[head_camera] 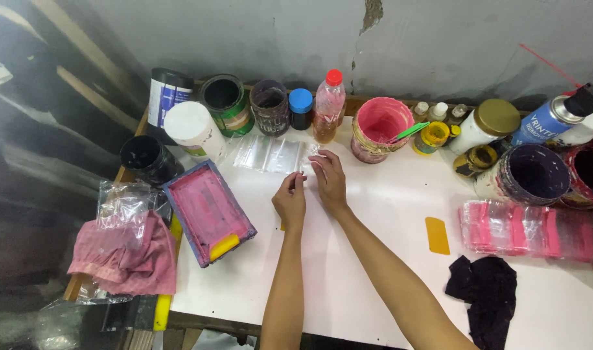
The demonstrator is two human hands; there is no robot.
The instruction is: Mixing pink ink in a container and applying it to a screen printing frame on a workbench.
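Note:
Both my hands meet near the middle back of the white table (374,259). My left hand (290,199) pinches the near edge of a small clear plastic bag (307,163). My right hand (328,177) lies on the same bag, fingers curled over it. More clear bags (268,154) lie flat just to the left, overlapping. A small yellow piece (282,226) peeks out under my left wrist.
A pink-stained tray (208,210) with a yellow squeegee sits left. Paint cans, jars and bottles line the back edge, with a pink bucket (379,128). A stack of pink-and-clear bags (526,230), a yellow scraper (437,234) and a dark rag (488,291) lie right. A pink cloth (128,256) hangs left.

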